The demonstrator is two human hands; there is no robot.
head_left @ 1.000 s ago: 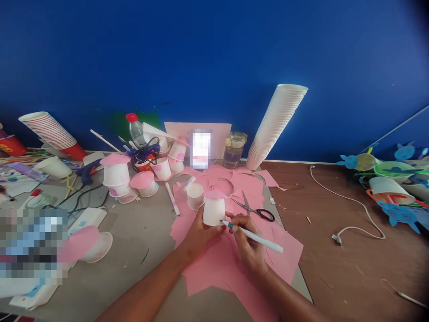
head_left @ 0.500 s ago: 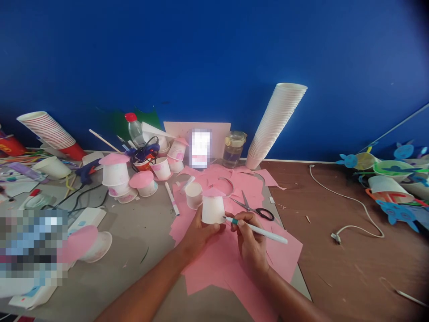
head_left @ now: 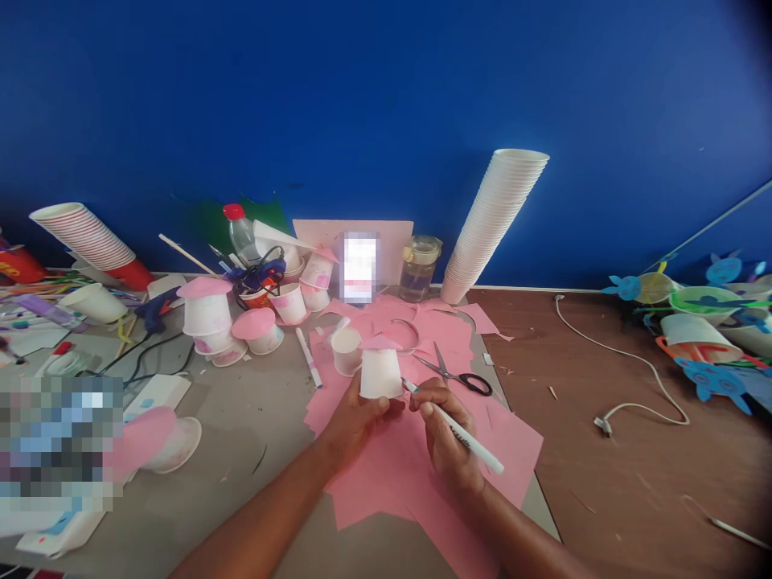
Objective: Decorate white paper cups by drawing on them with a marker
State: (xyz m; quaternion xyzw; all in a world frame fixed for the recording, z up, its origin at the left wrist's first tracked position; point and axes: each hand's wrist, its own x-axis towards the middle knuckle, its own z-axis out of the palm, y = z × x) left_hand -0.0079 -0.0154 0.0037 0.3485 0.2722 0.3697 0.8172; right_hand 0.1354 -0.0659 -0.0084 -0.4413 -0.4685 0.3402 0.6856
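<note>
My left hand [head_left: 355, 418] grips an upside-down white paper cup [head_left: 379, 375] low on its side, thumb across the rim. A pink paper piece [head_left: 381, 343] sits on top of that cup. My right hand [head_left: 449, 430] is closed around a white marker [head_left: 474, 446], whose tip is at the cup's right side near the rim; I cannot tell whether it touches. Pink paper sheets [head_left: 392, 490] lie under both hands. Just behind the held cup stands another white cup [head_left: 346, 352]. Black-handled scissors [head_left: 476, 383] rest on the sheets beyond my right hand.
At the back lean a tall stack of cups [head_left: 498, 225], a glass jar [head_left: 419, 269] and a phone [head_left: 359, 269] with a blurred screen. Pink-topped cups [head_left: 208, 314] and a glue gun [head_left: 153, 312] stand left. A white cable [head_left: 645, 362] and blue paper figures [head_left: 717, 386] lie right.
The marker has turned in my right hand, its back end swinging down toward me and its tip slightly higher. The cup in my left hand has barely moved.
</note>
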